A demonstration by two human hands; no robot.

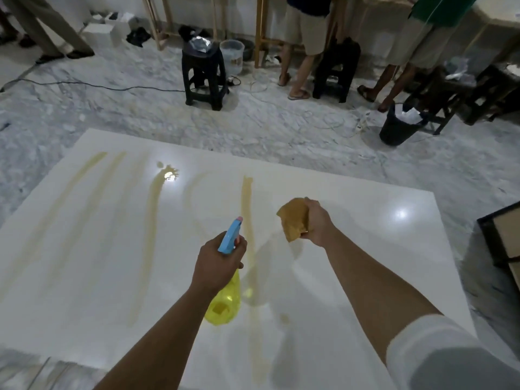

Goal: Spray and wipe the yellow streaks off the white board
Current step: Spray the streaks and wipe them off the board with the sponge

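Observation:
A large white board (365, 229) lies flat on the marble floor. Several long yellow streaks (150, 237) run across it from far to near, densest on the left half. My left hand (218, 261) is shut on a yellow spray bottle (225, 302) with a blue trigger head, held above the board's middle with the nozzle pointing away from me. My right hand (316, 223) grips a crumpled tan cloth (294, 219), held above the board just right of a yellow streak (247, 209).
Beyond the board stand black plastic stools (204, 77), a clear bucket (232, 56), a dark bin (399, 125) and other people's legs (301, 60). Cables (92, 85) trail over the floor. A dark-framed object (503, 235) sits at the board's right.

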